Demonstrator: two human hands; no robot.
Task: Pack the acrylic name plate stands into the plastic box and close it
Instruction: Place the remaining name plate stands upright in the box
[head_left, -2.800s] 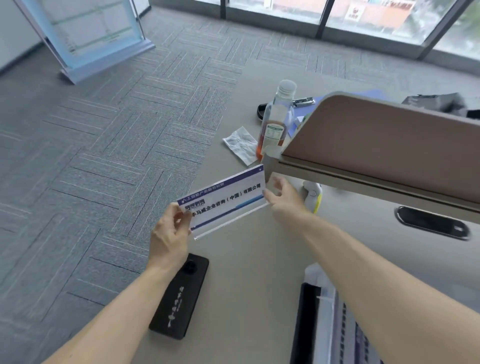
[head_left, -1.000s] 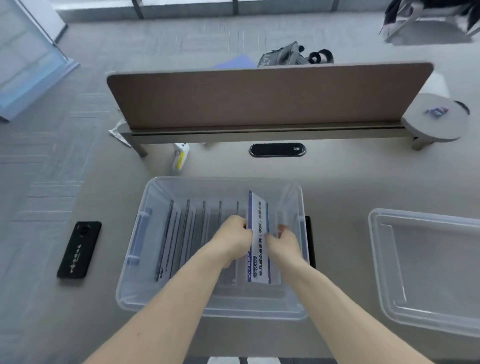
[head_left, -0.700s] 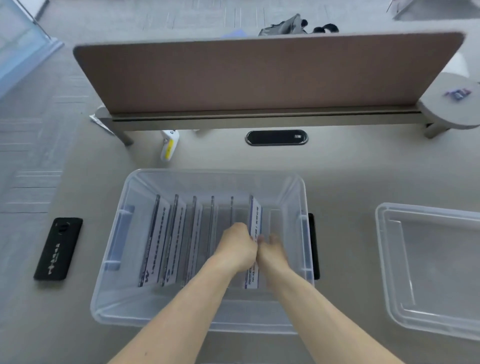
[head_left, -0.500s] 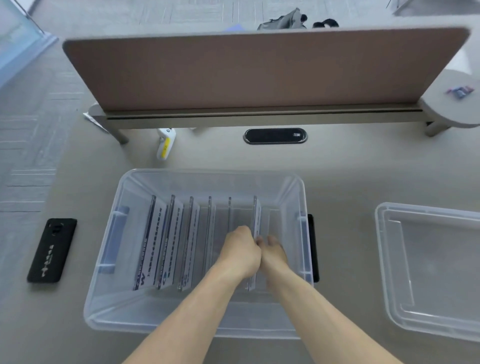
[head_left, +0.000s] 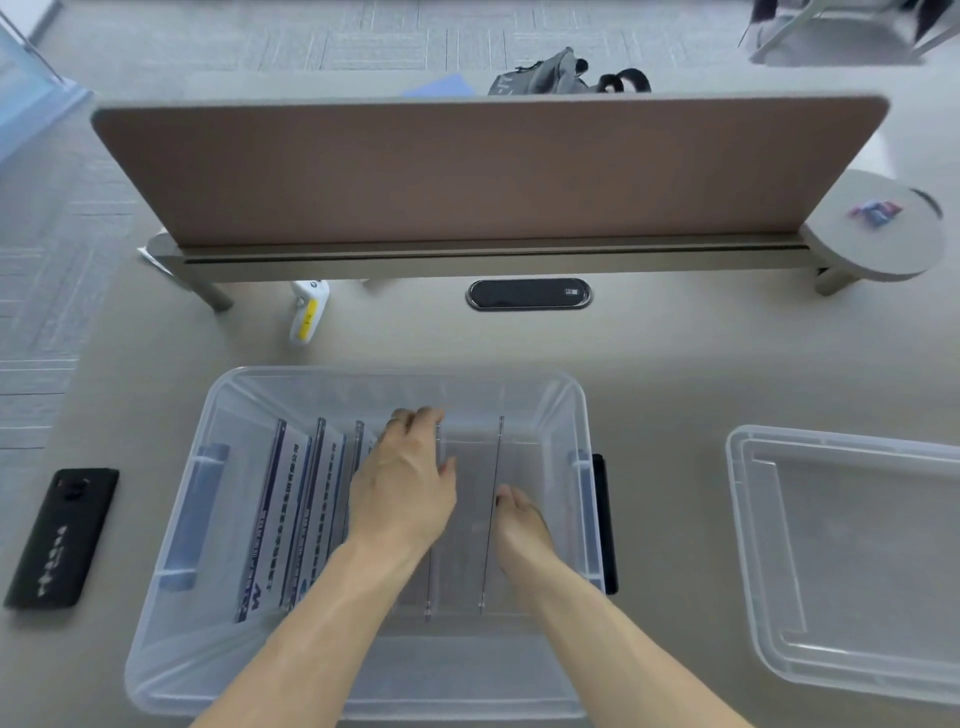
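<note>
A clear plastic box (head_left: 395, 375) stands open on the desk in front of me. Several acrylic name plate stands stand on edge in a row inside it; the left ones (head_left: 270, 525) carry blue and white inserts. My left hand (head_left: 405, 488) lies flat, fingers stretched, on top of the middle stands. My right hand (head_left: 522, 525) is inside the box, its curled fingertips against the right face of the rightmost stand (head_left: 491, 519). The thumb's grip is hidden. The clear lid (head_left: 852, 561) lies apart on the desk to the right.
A black phone case (head_left: 62, 538) lies left of the box. A brown desk divider (head_left: 488, 171) runs across the back, with a cable grommet (head_left: 529, 294) and a white-yellow device (head_left: 307, 317) before it. A black object (head_left: 605, 519) sits against the box's right side.
The stand carried from the left side of the desk now stands in the box as the rightmost one. My left hand has left it and spread forward over the neighbouring stands.
</note>
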